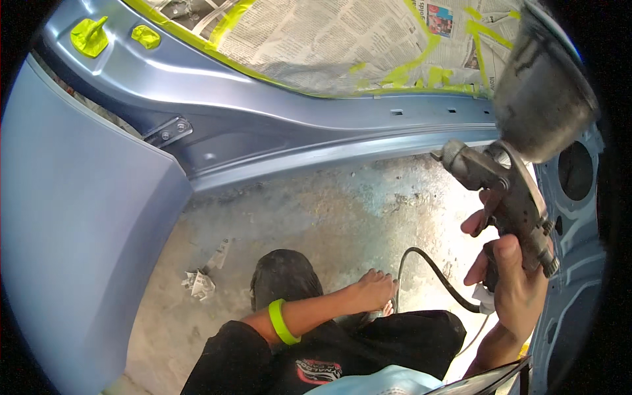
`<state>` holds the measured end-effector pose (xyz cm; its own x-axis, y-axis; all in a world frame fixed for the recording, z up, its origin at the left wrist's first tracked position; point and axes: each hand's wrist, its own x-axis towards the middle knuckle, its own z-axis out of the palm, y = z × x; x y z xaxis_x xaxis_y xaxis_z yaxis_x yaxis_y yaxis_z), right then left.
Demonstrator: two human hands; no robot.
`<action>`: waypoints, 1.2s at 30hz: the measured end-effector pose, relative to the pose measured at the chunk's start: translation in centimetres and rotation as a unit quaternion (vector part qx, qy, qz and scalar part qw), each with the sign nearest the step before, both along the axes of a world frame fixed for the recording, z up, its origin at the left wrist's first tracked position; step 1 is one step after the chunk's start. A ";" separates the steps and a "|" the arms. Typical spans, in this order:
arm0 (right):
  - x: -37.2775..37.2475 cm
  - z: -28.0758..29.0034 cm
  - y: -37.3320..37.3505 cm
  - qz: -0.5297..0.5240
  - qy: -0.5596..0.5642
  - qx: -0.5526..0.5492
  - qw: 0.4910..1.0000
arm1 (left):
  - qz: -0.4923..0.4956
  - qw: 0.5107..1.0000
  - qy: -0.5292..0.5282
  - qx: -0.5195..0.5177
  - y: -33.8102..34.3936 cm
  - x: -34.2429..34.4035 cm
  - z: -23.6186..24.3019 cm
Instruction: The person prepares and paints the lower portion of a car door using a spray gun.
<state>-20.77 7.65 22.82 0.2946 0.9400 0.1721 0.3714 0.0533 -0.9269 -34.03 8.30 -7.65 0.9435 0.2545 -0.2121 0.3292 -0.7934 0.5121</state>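
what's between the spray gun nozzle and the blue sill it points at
Nothing solid: in the head view the gap from the spray gun in the right hand to the blue sill is open air, with stained concrete floor below.

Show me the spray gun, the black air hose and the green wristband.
spray gun (pixel 510 191): head view, on its grey body below the cup.
black air hose (pixel 434 270): head view, mid-curve.
green wristband (pixel 282 322): head view, on the band's outer face.

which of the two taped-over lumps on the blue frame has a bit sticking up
The left yellow-green lump, nearest the frame's corner; a prong rises from it. The smaller right lump lies flat.
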 end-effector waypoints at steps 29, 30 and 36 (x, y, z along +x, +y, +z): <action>-1.0 1.7 -0.1 -0.030 0.154 -0.003 0.988 | 0.013 0.998 -0.055 0.030 -0.9 -1.9 -0.8; -2.0 2.2 -0.2 -0.020 0.173 0.034 0.984 | 0.016 0.995 -0.080 0.055 -1.0 -2.1 -0.7; -3.2 1.8 -1.3 0.035 0.147 0.096 0.984 | 0.013 0.996 -0.079 0.044 -0.9 -2.3 1.2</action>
<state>-24.02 6.34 24.60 0.2945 0.9182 0.2648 0.0777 0.2532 -0.9643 -36.31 7.39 -6.41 0.9562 0.2903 -0.0366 0.2705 -0.8296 0.4884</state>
